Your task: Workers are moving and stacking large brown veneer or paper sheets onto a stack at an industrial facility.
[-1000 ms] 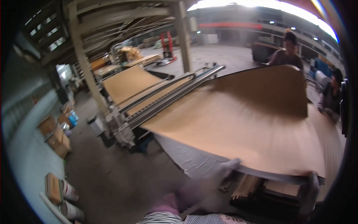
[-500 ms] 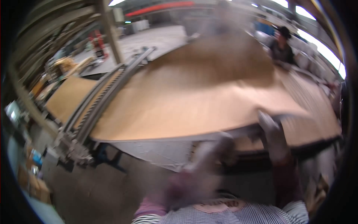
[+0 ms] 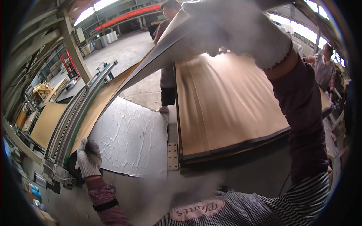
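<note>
A large thin sheet (image 3: 96,109), brown on one face and grey on the other, is raised and slants up from the near left. My left hand (image 3: 90,157), in a white knit glove, is closed on its near corner beside the machine. High in front of me, my right hand (image 3: 241,34), also gloved, is closed at the sheet's upper edge; its fingers are partly lost in blur. Beneath the sheet lies a wrinkled white surface (image 3: 132,139). To the right, a brown sheet with a dark edge (image 3: 233,109) covers a low stand or stack.
A long machine with a toothed rail (image 3: 69,113) runs along the left, with another brown sheet (image 3: 47,122) beyond it. One co-worker (image 3: 167,86) stands across from me, partly hidden by the raised sheet. Another person (image 3: 326,69) is at the far right. A perforated metal plate (image 3: 172,156) sits between the surfaces.
The sheet has come off the right-hand surface and swung left, uncovering the white surface. My left hand has moved left to its corner; my right hand has risen high with the edge.
</note>
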`<state>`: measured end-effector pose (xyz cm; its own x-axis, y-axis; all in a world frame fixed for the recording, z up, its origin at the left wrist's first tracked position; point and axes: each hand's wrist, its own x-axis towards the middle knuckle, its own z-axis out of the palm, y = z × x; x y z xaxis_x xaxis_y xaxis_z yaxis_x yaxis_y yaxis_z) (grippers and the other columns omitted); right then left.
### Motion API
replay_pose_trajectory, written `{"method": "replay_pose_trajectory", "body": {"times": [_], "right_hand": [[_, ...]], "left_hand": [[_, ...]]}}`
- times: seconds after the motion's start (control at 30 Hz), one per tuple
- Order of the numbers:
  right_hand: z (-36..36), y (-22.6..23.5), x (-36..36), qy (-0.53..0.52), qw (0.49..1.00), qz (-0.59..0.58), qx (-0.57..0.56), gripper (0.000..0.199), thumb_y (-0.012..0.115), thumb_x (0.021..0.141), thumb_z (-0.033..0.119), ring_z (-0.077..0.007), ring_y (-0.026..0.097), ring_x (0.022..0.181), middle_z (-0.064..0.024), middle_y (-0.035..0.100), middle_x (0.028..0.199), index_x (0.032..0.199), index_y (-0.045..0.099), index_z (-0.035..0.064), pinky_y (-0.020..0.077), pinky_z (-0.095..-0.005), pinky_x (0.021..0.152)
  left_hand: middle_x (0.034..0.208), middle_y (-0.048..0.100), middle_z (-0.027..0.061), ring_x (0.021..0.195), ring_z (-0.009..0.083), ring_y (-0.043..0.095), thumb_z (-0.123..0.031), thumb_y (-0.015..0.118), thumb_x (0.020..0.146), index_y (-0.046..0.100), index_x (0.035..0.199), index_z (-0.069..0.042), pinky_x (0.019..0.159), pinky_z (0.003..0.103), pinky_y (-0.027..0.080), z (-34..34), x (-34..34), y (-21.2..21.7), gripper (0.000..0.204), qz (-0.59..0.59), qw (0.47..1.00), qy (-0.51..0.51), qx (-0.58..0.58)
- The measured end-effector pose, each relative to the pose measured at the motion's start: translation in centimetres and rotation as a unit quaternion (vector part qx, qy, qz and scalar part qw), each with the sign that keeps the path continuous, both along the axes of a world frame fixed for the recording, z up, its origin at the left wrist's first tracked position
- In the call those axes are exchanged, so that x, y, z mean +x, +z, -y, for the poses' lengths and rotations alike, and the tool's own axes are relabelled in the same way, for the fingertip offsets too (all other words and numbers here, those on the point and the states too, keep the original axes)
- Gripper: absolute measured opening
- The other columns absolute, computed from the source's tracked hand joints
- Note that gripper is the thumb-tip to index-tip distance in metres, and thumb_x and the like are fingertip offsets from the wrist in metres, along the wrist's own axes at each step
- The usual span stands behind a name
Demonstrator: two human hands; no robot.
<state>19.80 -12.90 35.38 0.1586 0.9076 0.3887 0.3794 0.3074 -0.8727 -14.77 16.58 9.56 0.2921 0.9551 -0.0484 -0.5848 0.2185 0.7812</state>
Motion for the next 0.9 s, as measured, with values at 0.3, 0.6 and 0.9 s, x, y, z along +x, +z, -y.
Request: {"method": "replay_pose_trajectory", "body": {"times": [0.3,0.6,0.9], "right_hand": [[6.1,4.0,3.5,-0.041,0.996,-0.021,0.075,0.025,0.051,0.095,0.017,-0.0133,0.059,0.057,-0.0095,0.066,0.079,0.1,0.063,-0.0044,0.0475,-0.0241,0.049],[13.3,3.8,9.6,-0.318,0.94,0.017,0.124,0.021,0.054,0.093,0.019,-0.0172,0.06,0.056,-0.0099,0.065,0.075,0.091,0.063,-0.0006,0.0476,-0.0275,0.05],[25.6,-4.6,16.4,-0.365,0.918,-0.052,0.144,0.031,0.059,0.093,0.035,-0.0113,0.045,0.03,-0.0033,0.052,0.047,0.077,0.056,0.0093,0.0337,-0.0222,0.028]], "left_hand": [[0.066,0.065,0.0091,0.053,0.0198,0.062,-0.02,0.063,0.091,0.063,0.076,-0.003,0.053,0.032,0.056,4.7,3.9,2.9,0.023,0.049,0.996,-0.071,0.029],[0.067,0.064,0.0127,0.054,0.0218,0.062,-0.015,0.054,0.094,0.059,0.084,0.003,0.049,0.029,0.054,5.4,5.6,0.6,0.021,0.087,0.995,0.019,-0.052],[0.072,0.066,0.0102,0.053,0.0207,0.061,-0.022,0.054,0.095,0.059,0.092,0.001,0.049,0.032,0.055,4.7,8.1,-2.0,0.023,0.044,0.997,-0.028,-0.047]]}}
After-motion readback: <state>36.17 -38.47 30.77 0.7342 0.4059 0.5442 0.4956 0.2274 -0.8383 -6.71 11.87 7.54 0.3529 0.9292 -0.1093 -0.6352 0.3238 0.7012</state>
